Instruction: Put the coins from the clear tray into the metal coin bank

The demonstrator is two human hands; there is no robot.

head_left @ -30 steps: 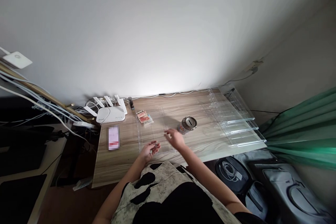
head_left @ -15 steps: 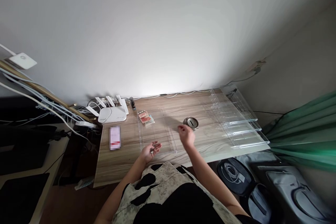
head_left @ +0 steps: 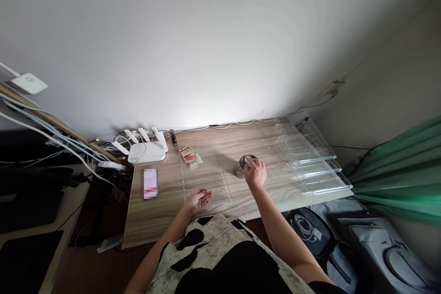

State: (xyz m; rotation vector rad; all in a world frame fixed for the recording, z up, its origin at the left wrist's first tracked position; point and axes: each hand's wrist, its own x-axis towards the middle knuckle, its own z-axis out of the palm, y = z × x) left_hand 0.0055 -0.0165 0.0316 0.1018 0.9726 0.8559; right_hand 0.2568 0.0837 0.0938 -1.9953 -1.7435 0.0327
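My left hand (head_left: 200,199) is palm up near the desk's front edge, fingers loosely curled around what look like small coins (head_left: 204,191). My right hand (head_left: 256,173) is over the top of a round metal tin (head_left: 238,169), its fingers drawn together at the rim. Whatever lies between those fingertips is hidden. The tin's side shows left of the hand, and it looks slightly tilted. A few banknotes (head_left: 189,155) lie on the far left part of a clear plastic tray (head_left: 225,188), beyond my left hand.
On the wooden desk (head_left: 155,220), a white router (head_left: 146,152) and a small dark bottle (head_left: 172,138) stand at the back left. A phone-like pink rectangle (head_left: 150,183), blurred, lies in front. Stacked clear trays (head_left: 320,172) occupy the right side. Bags (head_left: 382,243) are below.
My right hand has moved from the tin's near left side onto its top right. More of the tin's side shows now. My left hand has barely moved, its fingers shifting slightly.
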